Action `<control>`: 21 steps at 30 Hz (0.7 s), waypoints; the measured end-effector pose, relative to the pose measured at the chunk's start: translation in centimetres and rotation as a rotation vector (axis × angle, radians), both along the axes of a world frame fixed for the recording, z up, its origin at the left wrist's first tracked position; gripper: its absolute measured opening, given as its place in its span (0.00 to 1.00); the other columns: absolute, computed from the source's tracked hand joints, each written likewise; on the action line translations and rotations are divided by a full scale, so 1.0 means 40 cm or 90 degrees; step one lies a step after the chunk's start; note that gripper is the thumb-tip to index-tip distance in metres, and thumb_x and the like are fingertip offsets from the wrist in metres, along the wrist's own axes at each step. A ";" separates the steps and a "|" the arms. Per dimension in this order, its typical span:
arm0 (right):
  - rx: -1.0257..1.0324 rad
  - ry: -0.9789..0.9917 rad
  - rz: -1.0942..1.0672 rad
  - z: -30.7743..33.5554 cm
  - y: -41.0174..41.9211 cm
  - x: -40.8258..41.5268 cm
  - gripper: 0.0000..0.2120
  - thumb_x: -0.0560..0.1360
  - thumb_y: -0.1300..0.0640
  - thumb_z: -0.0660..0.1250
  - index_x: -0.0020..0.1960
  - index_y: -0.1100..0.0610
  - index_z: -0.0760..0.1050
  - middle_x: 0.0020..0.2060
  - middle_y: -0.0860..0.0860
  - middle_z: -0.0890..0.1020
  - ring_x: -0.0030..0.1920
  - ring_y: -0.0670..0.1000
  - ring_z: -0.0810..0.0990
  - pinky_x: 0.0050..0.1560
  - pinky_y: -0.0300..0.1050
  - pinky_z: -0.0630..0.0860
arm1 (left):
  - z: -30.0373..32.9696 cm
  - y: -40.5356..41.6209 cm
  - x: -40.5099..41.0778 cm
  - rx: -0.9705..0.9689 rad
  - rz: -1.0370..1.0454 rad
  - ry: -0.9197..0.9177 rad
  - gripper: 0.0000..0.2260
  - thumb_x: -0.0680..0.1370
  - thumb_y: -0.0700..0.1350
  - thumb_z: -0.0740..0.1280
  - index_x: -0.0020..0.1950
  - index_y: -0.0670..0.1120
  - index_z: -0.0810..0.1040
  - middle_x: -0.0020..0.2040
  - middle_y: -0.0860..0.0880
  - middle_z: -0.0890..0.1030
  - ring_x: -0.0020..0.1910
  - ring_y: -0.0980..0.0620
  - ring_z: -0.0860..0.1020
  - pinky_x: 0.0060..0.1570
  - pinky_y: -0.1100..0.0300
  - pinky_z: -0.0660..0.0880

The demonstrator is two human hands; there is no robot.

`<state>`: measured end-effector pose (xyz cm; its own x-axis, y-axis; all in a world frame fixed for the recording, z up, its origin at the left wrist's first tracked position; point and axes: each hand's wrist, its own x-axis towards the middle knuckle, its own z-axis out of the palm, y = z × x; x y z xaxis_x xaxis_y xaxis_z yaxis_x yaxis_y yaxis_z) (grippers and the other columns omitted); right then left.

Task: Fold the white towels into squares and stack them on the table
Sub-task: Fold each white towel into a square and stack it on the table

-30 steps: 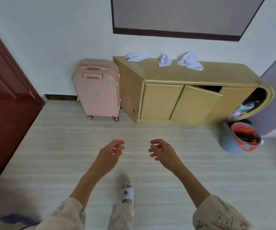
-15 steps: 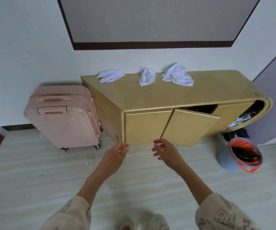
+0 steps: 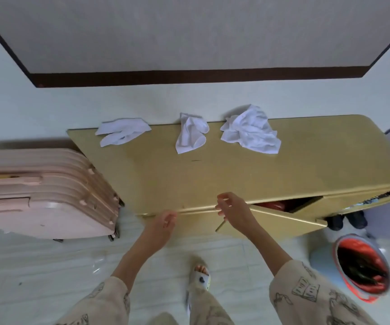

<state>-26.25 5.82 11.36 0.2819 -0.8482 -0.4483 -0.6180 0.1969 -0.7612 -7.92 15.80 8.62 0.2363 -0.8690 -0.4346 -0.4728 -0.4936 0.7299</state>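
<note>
Three crumpled white towels lie along the back edge of a yellow wooden cabinet top (image 3: 212, 179): a left towel (image 3: 122, 131), a middle towel (image 3: 191, 133) and a larger right towel (image 3: 250, 131). None is folded. My left hand (image 3: 163, 227) hangs in front of the cabinet's front edge, fingers loosely curled, holding nothing. My right hand (image 3: 232, 208) is at the front edge too, fingers relaxed and empty. Both hands are well short of the towels.
A pink suitcase (image 3: 44, 193) stands left of the cabinet. One cabinet door (image 3: 271, 221) hangs ajar below my right hand. A bin with a red liner (image 3: 362, 266) sits on the floor at the right. A wall rises right behind the towels.
I have walked up to the cabinet, so it and the towels now fill the view. Both hands stayed raised and empty, now reaching the cabinet's front edge.
</note>
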 end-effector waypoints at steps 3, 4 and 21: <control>0.019 0.045 0.006 -0.036 -0.147 0.002 0.13 0.79 0.58 0.59 0.60 0.61 0.74 0.45 0.54 0.82 0.45 0.52 0.78 0.50 0.47 0.74 | -0.008 -0.125 -0.002 -0.003 0.034 0.001 0.09 0.80 0.42 0.59 0.57 0.44 0.75 0.47 0.49 0.78 0.47 0.50 0.77 0.46 0.62 0.69; 0.032 0.061 0.016 -0.052 -0.186 0.005 0.13 0.79 0.57 0.59 0.61 0.60 0.74 0.48 0.55 0.82 0.46 0.52 0.79 0.52 0.46 0.73 | -0.013 -0.160 0.004 -0.001 0.047 -0.004 0.10 0.80 0.43 0.59 0.58 0.43 0.75 0.48 0.49 0.78 0.46 0.51 0.77 0.46 0.63 0.69; 0.076 0.437 0.301 -0.329 -0.487 0.063 0.42 0.76 0.41 0.61 0.76 0.49 0.34 0.74 0.56 0.31 0.74 0.58 0.31 0.74 0.54 0.42 | -0.181 -0.753 0.140 0.019 0.033 -0.092 0.18 0.77 0.44 0.63 0.65 0.43 0.67 0.60 0.47 0.72 0.58 0.48 0.71 0.51 0.61 0.65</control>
<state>-23.75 -13.65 -1.80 0.2282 -0.6452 -0.7291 -0.9736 -0.1444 -0.1769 -2.32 -14.33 1.37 0.3420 -0.8417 -0.4178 -0.5459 -0.5399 0.6407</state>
